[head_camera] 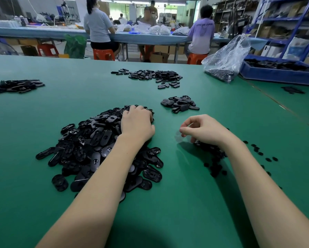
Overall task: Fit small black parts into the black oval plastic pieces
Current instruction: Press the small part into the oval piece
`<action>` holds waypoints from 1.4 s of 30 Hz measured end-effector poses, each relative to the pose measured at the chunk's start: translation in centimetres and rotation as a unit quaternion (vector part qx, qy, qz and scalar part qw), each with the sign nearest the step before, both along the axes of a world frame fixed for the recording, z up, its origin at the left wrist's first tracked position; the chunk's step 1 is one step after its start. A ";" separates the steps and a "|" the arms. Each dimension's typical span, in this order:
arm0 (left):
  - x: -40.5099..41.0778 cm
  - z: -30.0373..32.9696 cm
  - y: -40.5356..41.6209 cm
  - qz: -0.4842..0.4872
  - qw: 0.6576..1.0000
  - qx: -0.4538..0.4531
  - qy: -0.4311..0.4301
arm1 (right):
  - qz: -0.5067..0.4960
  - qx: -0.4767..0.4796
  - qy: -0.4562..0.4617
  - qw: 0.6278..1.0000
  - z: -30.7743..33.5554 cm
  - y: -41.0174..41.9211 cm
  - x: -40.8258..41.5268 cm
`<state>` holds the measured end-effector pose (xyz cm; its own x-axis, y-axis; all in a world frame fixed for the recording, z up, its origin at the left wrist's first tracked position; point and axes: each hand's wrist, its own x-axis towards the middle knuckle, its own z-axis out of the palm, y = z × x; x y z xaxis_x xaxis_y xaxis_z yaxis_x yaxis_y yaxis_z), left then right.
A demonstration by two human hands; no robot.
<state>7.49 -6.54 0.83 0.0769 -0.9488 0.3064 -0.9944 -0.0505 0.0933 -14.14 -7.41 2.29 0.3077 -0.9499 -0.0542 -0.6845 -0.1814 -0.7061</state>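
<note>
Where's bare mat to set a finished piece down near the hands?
Free: the mat strip between the left hand and right hand, and the near mat between the forearms. Also open left of the big oval-piece pile. Crowded: under the right wrist, where small parts scatter, and the small pile ahead.

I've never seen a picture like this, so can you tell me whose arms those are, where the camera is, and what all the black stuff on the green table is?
The camera sits on a person's head, looking down, so the arms are that person's own. The left hand rests with curled fingers on a big pile of black oval pieces; whether it grips one is hidden. The right hand hangs loosely curled over a heap of small black parts and seems to hold nothing. Smaller oval piles lie farther back on the green table, beside a clear plastic bag.
</note>
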 end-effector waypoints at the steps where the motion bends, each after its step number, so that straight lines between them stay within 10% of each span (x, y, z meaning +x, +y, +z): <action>1: 0.0 -0.1 0.0 -0.001 1.000 -0.002 -0.005 | 0.000 0.001 0.000 1.000 0.0 0.0 0.0; 29: -0.6 -0.2 0.2 -0.024 0.996 -0.082 0.019 | -0.018 -0.009 -0.007 1.000 0.5 0.1 -0.9; 33: -1.7 0.9 0.3 -0.059 0.980 -0.141 0.128 | -0.038 -0.023 0.023 0.999 0.7 -0.2 -1.6; 38: -4.7 1.4 0.5 -0.107 0.836 0.006 0.539 | -0.055 -0.030 0.134 0.989 1.2 -0.3 -2.6; 42: -5.8 0.4 0.7 -0.087 0.734 0.075 0.669 | -0.035 0.014 0.165 0.986 1.4 -0.2 -2.7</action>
<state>1.71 -5.85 1.24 0.0873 -0.9952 -0.0432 -0.0099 -0.0442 0.9990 -16.87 -7.58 3.69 0.2018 -0.9652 -0.1665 -0.8877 -0.1084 -0.4474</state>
